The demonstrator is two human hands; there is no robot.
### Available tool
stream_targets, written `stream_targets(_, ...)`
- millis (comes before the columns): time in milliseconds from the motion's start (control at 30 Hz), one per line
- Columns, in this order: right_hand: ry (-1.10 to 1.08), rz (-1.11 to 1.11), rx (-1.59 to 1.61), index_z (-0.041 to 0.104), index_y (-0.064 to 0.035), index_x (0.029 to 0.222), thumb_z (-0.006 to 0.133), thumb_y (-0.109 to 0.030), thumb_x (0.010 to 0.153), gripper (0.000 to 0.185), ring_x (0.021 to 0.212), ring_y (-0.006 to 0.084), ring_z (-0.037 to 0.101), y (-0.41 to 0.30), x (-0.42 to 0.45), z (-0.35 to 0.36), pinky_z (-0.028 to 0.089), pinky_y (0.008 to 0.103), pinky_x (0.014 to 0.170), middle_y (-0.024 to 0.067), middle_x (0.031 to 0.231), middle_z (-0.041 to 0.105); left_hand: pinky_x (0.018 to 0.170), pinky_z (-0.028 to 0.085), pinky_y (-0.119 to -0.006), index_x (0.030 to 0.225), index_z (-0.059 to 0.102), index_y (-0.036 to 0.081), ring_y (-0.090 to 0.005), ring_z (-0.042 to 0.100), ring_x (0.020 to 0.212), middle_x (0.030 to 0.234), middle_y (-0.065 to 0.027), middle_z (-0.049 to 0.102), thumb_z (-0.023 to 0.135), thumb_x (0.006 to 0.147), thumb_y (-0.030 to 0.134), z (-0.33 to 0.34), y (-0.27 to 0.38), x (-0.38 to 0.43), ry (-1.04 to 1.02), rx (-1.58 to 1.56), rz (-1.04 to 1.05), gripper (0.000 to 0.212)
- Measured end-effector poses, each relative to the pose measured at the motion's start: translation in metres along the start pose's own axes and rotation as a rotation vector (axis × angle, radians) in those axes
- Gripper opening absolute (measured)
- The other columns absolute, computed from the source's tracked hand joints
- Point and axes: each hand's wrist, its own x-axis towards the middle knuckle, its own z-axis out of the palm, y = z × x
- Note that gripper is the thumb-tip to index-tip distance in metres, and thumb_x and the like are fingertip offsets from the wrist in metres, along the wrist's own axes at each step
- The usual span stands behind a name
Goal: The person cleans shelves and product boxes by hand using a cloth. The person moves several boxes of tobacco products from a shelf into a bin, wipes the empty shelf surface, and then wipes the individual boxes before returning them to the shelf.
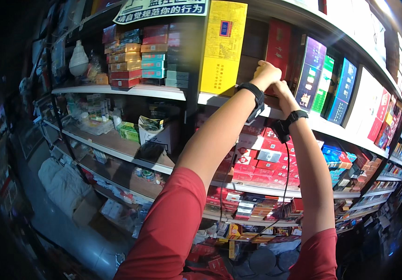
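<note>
Both my arms, in red sleeves with black wrist straps, reach up to a white-edged shelf (356,134). My left hand (268,74) has its fingers bent, in front of a tall red carton (278,43) and a dark gap. My right hand (285,94) is just beside it, lower and to the right, partly behind it. Whether either hand holds anything cannot be seen. To the left stands a tall yellow carton (223,49). To the right stand a purple carton (311,73), a green carton (323,84) and a blue carton (342,91), all upright.
Below are shelves stacked with red boxes (250,169). On the left, a light bulb (79,59) stands near stacked small boxes (123,64), and a white cardboard box (153,134) sits lower. A thin black cable (287,175) hangs from my right wrist. Floor and a pale sack (62,183) lie lower left.
</note>
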Motion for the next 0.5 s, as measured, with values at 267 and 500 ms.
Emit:
stream_targets(267,0.235,0.123,0.026,0.069,0.0031,0.091,0.053,-0.008,0.078,0.024,0.077,0.0287,0.061,0.015,0.015,-0.005,0.050,0.0462,0.063,0.0179,0.085,0.065,0.094,0.043,-0.040,0.097,0.076,0.005,-0.0242,0.059,0.103,0.104,-0.0124,0.072,0.061,0.082,0.023,0.012,-0.036,0.047,-0.309,-0.293,0.171,0.027)
stream_targets(500,0.193,0.135,0.091,0.065,0.0057,0.089,0.055,-0.008,0.079,0.020,0.074,0.0281,0.061,0.005,0.006,-0.005,0.051,0.0435,0.062,0.0180,0.086,0.062,0.080,0.053,-0.042,0.108,0.070,0.009,-0.0268,0.066,0.096,0.108,-0.0119,0.070,0.065,0.087,0.031,0.000,0.000,0.035,-0.289,-0.283,-0.206,0.031)
